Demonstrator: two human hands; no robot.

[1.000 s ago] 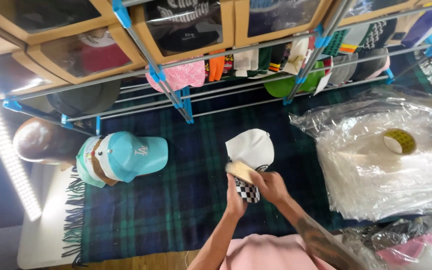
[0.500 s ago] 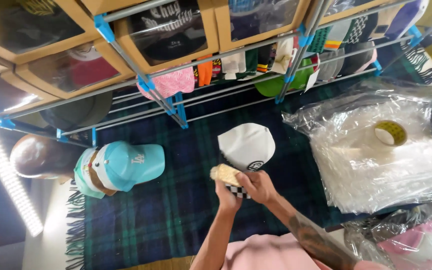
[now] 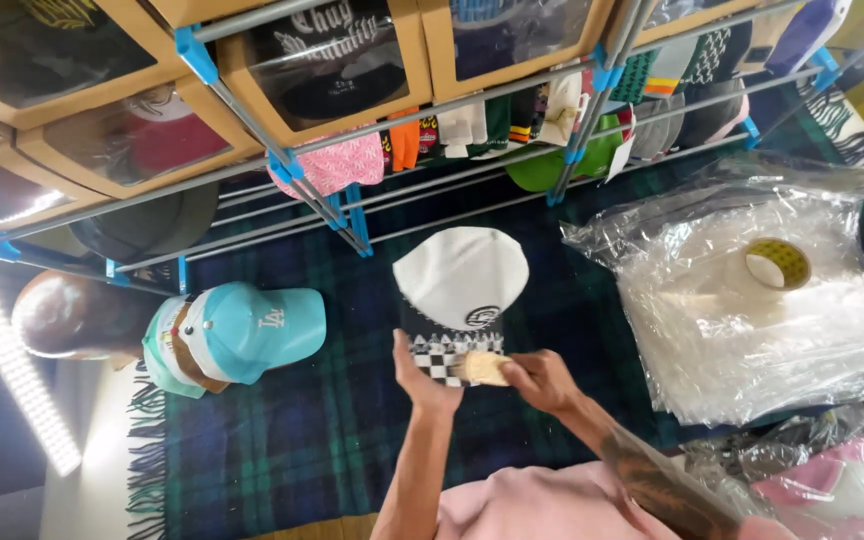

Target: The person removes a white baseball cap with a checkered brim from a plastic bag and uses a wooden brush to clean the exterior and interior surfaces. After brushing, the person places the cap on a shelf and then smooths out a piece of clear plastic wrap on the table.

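A white cap (image 3: 460, 277) with a black-and-white checkered brim (image 3: 439, 357) lies on the dark plaid blanket (image 3: 282, 440). My left hand (image 3: 420, 378) grips the brim from the left side. My right hand (image 3: 540, 380) holds a small tan brush-like object (image 3: 482, 368) against the brim's right part. What exactly the tan object is stays unclear.
A stack of teal and brown caps (image 3: 232, 335) lies to the left. A metal rack (image 3: 332, 210) with boxed caps stands behind. Clear plastic bags (image 3: 752, 330) with a tape roll (image 3: 778, 263) lie at right. A light strip (image 3: 12, 360) runs along the left edge.
The view has shifted slightly, so the cap sits higher in the frame. My hands stay on the checkered brim, the right one moving the tan object across it.
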